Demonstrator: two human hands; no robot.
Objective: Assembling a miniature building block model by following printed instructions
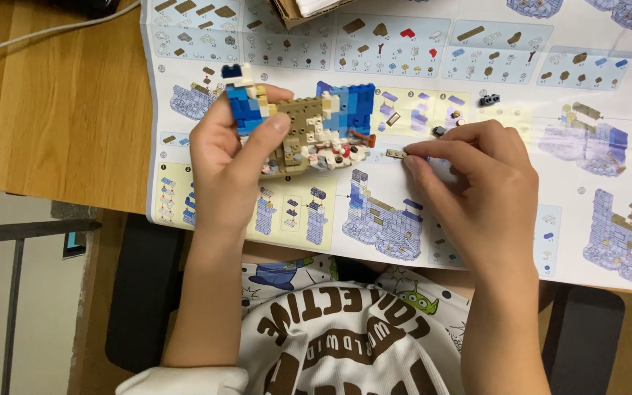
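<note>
Wooden surface (60, 110), mostly covered by a big building-brick instruction sheet (477, 73); cardboard box corner (294, 11) at top edge, white cable (38, 33) top left. Head view: left hand (224, 157) closed around a half-built brick model (309, 132), blue, tan and white, held tilted just above the sheet, thumb across its front. Right hand (477, 186) just beside the model's right end, fingertips pinched narrow on a small tan brick piece (396, 153) lying on the sheet. Loose dark grey pieces (488, 99) farther up the sheet, well apart from both hands.
</note>
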